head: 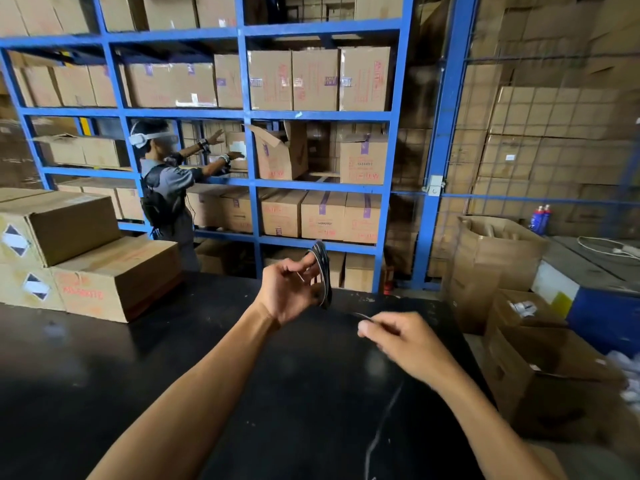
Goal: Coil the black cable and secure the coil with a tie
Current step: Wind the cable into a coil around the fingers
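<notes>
My left hand (291, 292) holds a coil of black cable (323, 275) upright, seen edge-on, above the black table (104, 375). The fingers pinch the coil's left side. A short thin strand shows near the left fingers. My right hand (398, 337) is lower and to the right, fingers pinched on a thin dark strand (362, 316) that sticks out to the left. I cannot tell whether that strand is the cable's end or a tie. The right hand is blurred.
Stacked cardboard boxes (90, 258) sit on the table's left. Blue shelving (249, 116) full of boxes stands behind, with another person (166, 192) reaching into it. Open boxes (540, 375) stand on the floor to the right.
</notes>
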Demonstrator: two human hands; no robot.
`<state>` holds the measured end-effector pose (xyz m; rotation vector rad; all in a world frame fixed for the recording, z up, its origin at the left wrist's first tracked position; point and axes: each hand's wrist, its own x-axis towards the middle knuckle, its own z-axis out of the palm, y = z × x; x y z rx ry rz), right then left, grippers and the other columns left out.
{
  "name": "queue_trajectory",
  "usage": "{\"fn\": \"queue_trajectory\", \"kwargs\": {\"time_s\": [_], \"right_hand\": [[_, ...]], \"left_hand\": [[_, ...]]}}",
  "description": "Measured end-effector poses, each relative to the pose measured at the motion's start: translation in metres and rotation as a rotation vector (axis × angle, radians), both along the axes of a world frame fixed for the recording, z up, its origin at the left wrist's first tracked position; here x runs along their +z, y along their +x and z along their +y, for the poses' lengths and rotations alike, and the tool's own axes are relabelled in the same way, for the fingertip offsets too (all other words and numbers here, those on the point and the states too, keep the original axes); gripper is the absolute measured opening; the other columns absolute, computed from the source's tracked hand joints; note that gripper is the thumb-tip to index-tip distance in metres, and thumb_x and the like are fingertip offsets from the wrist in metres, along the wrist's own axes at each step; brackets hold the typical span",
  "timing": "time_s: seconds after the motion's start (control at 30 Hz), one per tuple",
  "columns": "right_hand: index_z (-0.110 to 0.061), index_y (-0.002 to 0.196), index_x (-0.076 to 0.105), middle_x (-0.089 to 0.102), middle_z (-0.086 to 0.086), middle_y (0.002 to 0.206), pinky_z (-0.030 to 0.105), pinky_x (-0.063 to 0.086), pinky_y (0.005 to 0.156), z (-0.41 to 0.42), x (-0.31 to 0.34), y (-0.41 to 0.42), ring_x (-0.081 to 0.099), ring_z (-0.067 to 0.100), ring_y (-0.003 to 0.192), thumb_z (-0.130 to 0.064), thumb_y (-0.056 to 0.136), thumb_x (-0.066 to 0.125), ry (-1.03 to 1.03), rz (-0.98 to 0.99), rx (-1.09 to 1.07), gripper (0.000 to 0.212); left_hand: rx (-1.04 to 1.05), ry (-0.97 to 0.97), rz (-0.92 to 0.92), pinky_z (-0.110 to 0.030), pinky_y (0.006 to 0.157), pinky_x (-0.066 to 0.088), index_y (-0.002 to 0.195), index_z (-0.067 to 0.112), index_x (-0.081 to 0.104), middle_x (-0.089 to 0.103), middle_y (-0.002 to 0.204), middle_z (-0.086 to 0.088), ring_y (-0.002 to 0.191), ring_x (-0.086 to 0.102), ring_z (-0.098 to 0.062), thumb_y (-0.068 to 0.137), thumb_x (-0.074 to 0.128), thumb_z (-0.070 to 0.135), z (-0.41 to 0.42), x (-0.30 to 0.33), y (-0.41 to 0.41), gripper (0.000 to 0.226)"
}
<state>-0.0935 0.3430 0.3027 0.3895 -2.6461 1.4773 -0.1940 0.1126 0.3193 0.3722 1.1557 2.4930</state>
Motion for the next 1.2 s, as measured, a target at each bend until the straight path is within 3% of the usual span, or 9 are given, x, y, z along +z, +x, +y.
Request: {"fn": "queue_trajectory", "kwargs": {"time_s": [0.1, 0.2, 0.33, 0.43, 0.57, 0.73, 0.97, 1.1, 1.2], "right_hand": [[-0.025, 0.097, 0.080, 0.073, -0.016, 0.079, 0.019, 0.045, 0.072, 0.007, 0.044, 0.000, 0.066, -0.007, 0.076, -0.038, 0.095, 0.068, 0.082, 0.106, -0.033, 0.018], [-0.025, 0.099, 0.080, 0.076, -0.013, 0.092, 0.022, 0.049, 0.079, 0.015, 0.079, -0.016, 0.068, 0.001, 0.090, -0.039, 0.093, 0.071, 0.057, 0.163, -0.076, 0.018], [-0.032, 0.090, 0.078, 0.075, -0.018, 0.096, 0.017, 0.047, 0.078, 0.018, 0.103, -0.039, 0.066, -0.003, 0.095, -0.038, 0.089, 0.077, 0.011, 0.191, -0.085, 0.007], [-0.035, 0.088, 0.076, 0.073, -0.015, 0.097, 0.022, 0.049, 0.078, 0.021, 0.094, -0.053, 0.064, 0.000, 0.089, -0.039, 0.088, 0.077, -0.058, 0.136, -0.083, 0.004], [-0.028, 0.095, 0.076, 0.068, 0.010, 0.079, 0.026, 0.032, 0.047, 0.022, 0.049, -0.060, 0.043, 0.010, 0.047, -0.031, 0.098, 0.066, -0.246, -0.013, -0.070, 0.010], [-0.024, 0.099, 0.079, 0.058, 0.000, 0.066, 0.022, 0.034, 0.044, 0.005, -0.008, -0.032, 0.043, 0.010, 0.044, -0.032, 0.103, 0.059, -0.281, -0.099, 0.074, 0.022], [-0.022, 0.092, 0.081, 0.058, -0.003, 0.060, 0.022, 0.034, 0.046, 0.010, 0.007, -0.001, 0.044, 0.009, 0.047, -0.033, 0.100, 0.064, -0.173, -0.093, 0.071, 0.022], [-0.012, 0.093, 0.076, 0.059, 0.001, 0.066, 0.025, 0.038, 0.049, 0.017, 0.050, 0.000, 0.044, 0.008, 0.045, -0.037, 0.096, 0.067, -0.009, -0.059, 0.057, 0.027], [-0.019, 0.095, 0.078, 0.062, -0.002, 0.069, 0.022, 0.038, 0.052, 0.022, 0.086, -0.005, 0.047, 0.000, 0.044, -0.039, 0.096, 0.066, 0.121, -0.003, 0.057, 0.024]], "left_hand": [[-0.077, -0.164, -0.030, -0.033, 0.063, 0.026, 0.114, 0.021, 0.038, 0.038, 0.075, 0.003, 0.066, 0.024, -0.016, 0.066, 0.052, 0.019, 0.001, -0.010, 0.007, 0.050], [-0.251, -0.287, -0.040, -0.034, 0.065, 0.019, 0.117, 0.020, 0.042, 0.015, 0.096, -0.001, 0.076, 0.011, -0.021, 0.072, 0.045, 0.018, 0.012, -0.019, 0.017, 0.044], [-0.401, -0.371, -0.036, -0.041, 0.095, 0.026, 0.150, 0.004, 0.040, 0.051, 0.139, -0.009, 0.107, 0.034, -0.028, 0.079, 0.032, 0.015, 0.030, -0.018, 0.036, 0.072], [-0.513, -0.254, 0.052, -0.051, 0.117, 0.011, 0.155, 0.009, 0.033, 0.033, 0.161, -0.012, 0.142, 0.024, -0.041, 0.085, 0.021, 0.018, 0.034, -0.002, 0.049, 0.072], [-0.600, 0.017, 0.207, -0.057, 0.113, 0.009, 0.154, 0.014, 0.032, 0.036, 0.157, -0.022, 0.133, 0.039, -0.044, 0.085, 0.022, 0.023, 0.032, 0.025, 0.055, 0.070], [-0.461, 0.196, 0.290, -0.068, 0.117, -0.007, 0.140, 0.019, 0.052, 0.014, 0.167, -0.015, 0.149, 0.003, -0.051, 0.085, 0.028, 0.025, 0.023, 0.044, 0.039, 0.060], [-0.115, 0.063, 0.159, -0.055, 0.119, 0.008, 0.105, 0.019, 0.074, 0.035, 0.160, -0.014, 0.137, 0.031, -0.046, 0.076, 0.043, 0.024, -0.006, 0.033, 0.010, 0.043], [-0.070, -0.088, 0.026, -0.037, 0.076, 0.032, 0.104, 0.017, 0.065, 0.050, 0.095, -0.002, 0.077, 0.041, -0.023, 0.076, 0.041, 0.019, -0.007, 0.015, 0.010, 0.037], [-0.159, -0.248, -0.014, -0.034, 0.070, 0.028, 0.092, 0.019, 0.051, 0.032, 0.087, 0.001, 0.074, 0.023, -0.018, 0.076, 0.043, 0.016, 0.002, 0.010, 0.021, 0.018]]}}
